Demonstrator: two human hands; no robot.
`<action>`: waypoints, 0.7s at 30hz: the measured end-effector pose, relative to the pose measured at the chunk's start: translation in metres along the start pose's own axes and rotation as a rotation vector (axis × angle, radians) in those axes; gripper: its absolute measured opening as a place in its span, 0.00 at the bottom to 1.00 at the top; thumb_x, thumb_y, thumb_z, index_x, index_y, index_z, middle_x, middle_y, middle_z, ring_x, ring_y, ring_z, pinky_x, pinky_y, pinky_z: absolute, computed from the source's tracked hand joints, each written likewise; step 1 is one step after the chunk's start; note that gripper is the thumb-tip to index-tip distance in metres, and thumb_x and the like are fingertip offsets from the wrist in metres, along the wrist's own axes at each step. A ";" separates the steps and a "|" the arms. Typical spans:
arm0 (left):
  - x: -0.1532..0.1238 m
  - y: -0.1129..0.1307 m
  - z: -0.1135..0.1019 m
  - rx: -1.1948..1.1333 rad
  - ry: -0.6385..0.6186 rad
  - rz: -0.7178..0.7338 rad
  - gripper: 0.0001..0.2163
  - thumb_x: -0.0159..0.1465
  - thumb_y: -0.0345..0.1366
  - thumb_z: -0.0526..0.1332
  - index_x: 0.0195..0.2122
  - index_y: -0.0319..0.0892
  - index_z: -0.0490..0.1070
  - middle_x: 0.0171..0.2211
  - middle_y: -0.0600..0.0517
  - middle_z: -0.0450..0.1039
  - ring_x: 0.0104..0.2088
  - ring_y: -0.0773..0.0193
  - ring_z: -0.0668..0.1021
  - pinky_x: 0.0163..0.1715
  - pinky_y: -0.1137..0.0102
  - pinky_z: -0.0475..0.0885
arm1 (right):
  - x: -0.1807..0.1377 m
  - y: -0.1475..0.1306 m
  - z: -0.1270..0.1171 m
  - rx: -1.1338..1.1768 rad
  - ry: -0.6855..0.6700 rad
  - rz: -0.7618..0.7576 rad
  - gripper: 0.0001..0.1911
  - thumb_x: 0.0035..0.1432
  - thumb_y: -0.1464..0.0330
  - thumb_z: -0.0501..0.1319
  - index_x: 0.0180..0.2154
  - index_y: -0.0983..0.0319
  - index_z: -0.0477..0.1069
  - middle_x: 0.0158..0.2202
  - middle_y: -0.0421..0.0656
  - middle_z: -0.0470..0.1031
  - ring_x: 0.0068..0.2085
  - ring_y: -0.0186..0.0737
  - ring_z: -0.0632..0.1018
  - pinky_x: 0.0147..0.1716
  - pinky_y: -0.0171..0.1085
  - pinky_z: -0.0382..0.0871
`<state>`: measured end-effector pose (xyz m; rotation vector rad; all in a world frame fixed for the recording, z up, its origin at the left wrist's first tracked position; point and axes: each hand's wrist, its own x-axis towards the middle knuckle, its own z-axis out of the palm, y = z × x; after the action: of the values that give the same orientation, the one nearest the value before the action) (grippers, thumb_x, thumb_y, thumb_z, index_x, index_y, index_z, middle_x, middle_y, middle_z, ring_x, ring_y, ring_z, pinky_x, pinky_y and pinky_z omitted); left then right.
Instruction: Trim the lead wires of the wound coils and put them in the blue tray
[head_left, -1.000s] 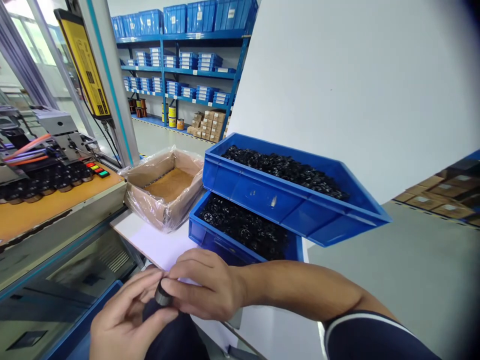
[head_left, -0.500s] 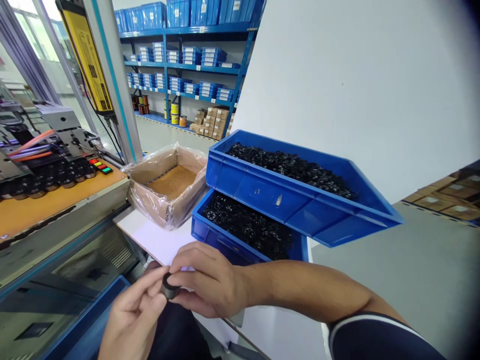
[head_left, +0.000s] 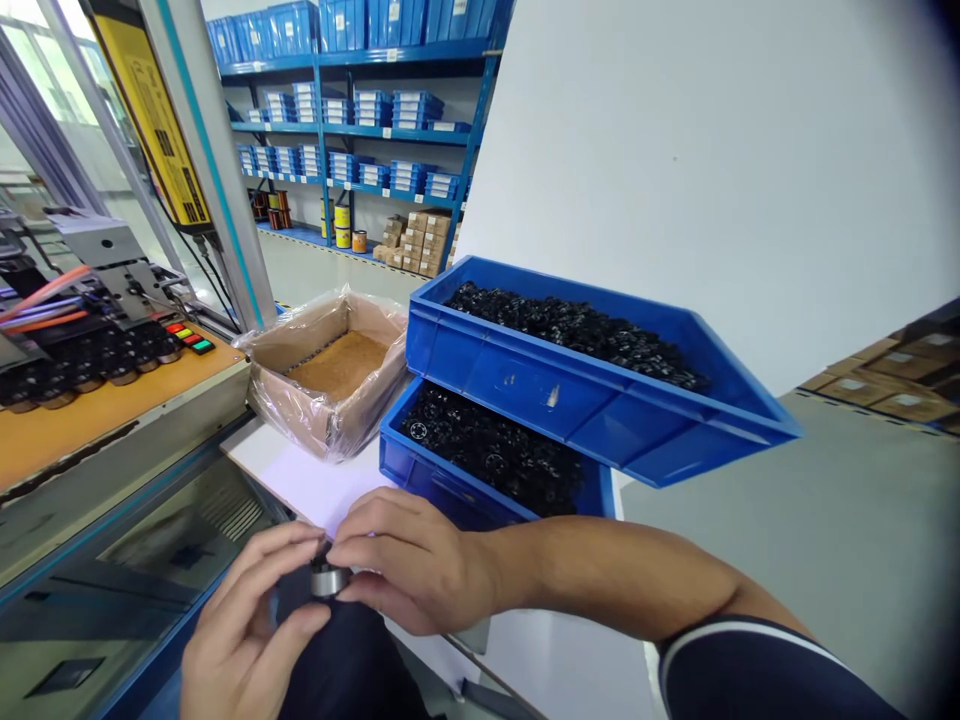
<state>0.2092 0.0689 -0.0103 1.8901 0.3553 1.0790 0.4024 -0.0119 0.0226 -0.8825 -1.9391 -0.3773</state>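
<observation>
A small round part (head_left: 328, 582), with a silvery metal band and a black top, is between my two hands above my lap. My right hand (head_left: 420, 565) pinches it from the right, fingers at the black top and thumb at the lower edge of the band. From the left, my left hand (head_left: 244, 620) curls round the same part. Its fingertips are by the top and its thumb is just below the band; the contact there is partly hidden. A lower blue bin (head_left: 450, 490) of black plastic pieces stands just beyond my right hand.
An upper blue bin (head_left: 525, 375) of black pieces rests tilted over the lower one. Left of them stands a plastic-lined cardboard box (head_left: 330, 415) on the white table (head_left: 277, 450). A machine bench (head_left: 172, 385) with black parts is at the left; stocked shelves (head_left: 390, 135) stand behind.
The round part has tipped and shifted slightly left, so its metal side now faces me. My left hand's fingers and thumb have spread wider. The camera view has moved slightly.
</observation>
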 end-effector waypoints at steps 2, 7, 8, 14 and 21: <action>0.003 -0.001 -0.006 0.195 -0.038 0.178 0.13 0.61 0.29 0.66 0.46 0.49 0.78 0.43 0.52 0.80 0.44 0.64 0.81 0.46 0.75 0.75 | 0.000 -0.001 0.001 0.007 -0.007 0.007 0.11 0.69 0.68 0.55 0.43 0.71 0.70 0.35 0.51 0.77 0.39 0.40 0.78 0.40 0.37 0.79; 0.003 0.004 -0.001 0.374 -0.037 0.344 0.08 0.65 0.29 0.63 0.44 0.45 0.74 0.36 0.53 0.80 0.39 0.65 0.81 0.43 0.73 0.76 | 0.003 -0.009 -0.001 0.068 -0.084 0.047 0.09 0.67 0.73 0.56 0.45 0.72 0.70 0.36 0.52 0.76 0.39 0.40 0.77 0.41 0.37 0.78; 0.004 0.005 -0.003 0.415 -0.036 0.357 0.06 0.66 0.31 0.62 0.44 0.45 0.74 0.35 0.53 0.79 0.38 0.66 0.81 0.41 0.73 0.76 | 0.004 -0.008 -0.004 0.071 -0.124 0.068 0.09 0.67 0.73 0.56 0.46 0.71 0.69 0.37 0.52 0.77 0.40 0.40 0.77 0.42 0.37 0.78; 0.054 0.002 -0.099 0.869 0.209 0.221 0.10 0.64 0.45 0.63 0.38 0.45 0.77 0.35 0.52 0.76 0.33 0.63 0.78 0.35 0.69 0.72 | -0.013 0.050 -0.047 -0.258 -0.435 0.393 0.16 0.66 0.63 0.60 0.51 0.66 0.70 0.50 0.55 0.76 0.52 0.47 0.77 0.54 0.45 0.73; 0.122 -0.029 -0.228 1.067 0.277 -0.158 0.09 0.56 0.45 0.62 0.24 0.47 0.73 0.14 0.59 0.66 0.14 0.66 0.66 0.19 0.71 0.53 | -0.036 0.101 -0.072 -0.469 -0.942 0.823 0.08 0.63 0.72 0.60 0.34 0.66 0.78 0.35 0.51 0.81 0.39 0.49 0.82 0.40 0.40 0.75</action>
<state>0.1030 0.2891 0.0801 2.5280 1.4361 1.1389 0.5311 0.0009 0.0188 -2.3629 -2.0541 0.1360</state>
